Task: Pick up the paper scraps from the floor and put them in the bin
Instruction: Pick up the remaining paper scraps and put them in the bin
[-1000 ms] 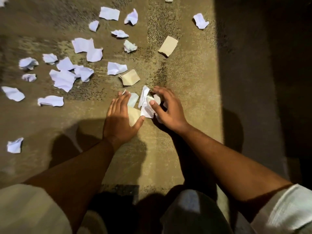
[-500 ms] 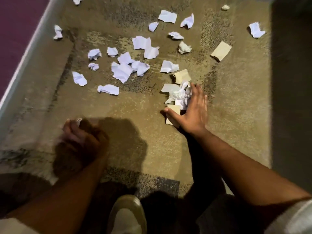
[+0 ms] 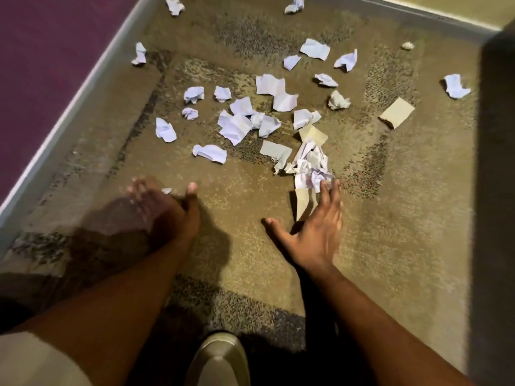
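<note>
From my feed: carpet is tan w/ darker speckled bands; paper scraps are strewn over the upper half; no bin in shot.

R hand is spread flat, fingers splayed, thumb out to the side; fingertips touch the near edge of a gathered heap of crumpled white scraps; it grips nothing. Palm lies partly over a tan cardboard piece sticking out from under the heap.

L hand is low over the carpet, well apart from the heap, badly motion-blurred; thumb up, fingers curled fwd; a sliver of white scrap shows between fingers and thumb; can't tell whether it's grasped or just lying there, so the grip is unclear to me.

Rest of the scraps: a 2nd tan piece at the heap's far side; a grey-green flat scrap just beside the heap; a loose cluster of white sheets further out; small balls left of the cluster; a long crumpled scrap nearer me; another tan card off alone on the right; a white scrap past it; more white bits along the top edge.

A grey-white skirting strip runs diagonally at left w/ a purple surface beyond; a shoe toe shows at bottom centre; pale sleeve at bottom left.
</note>
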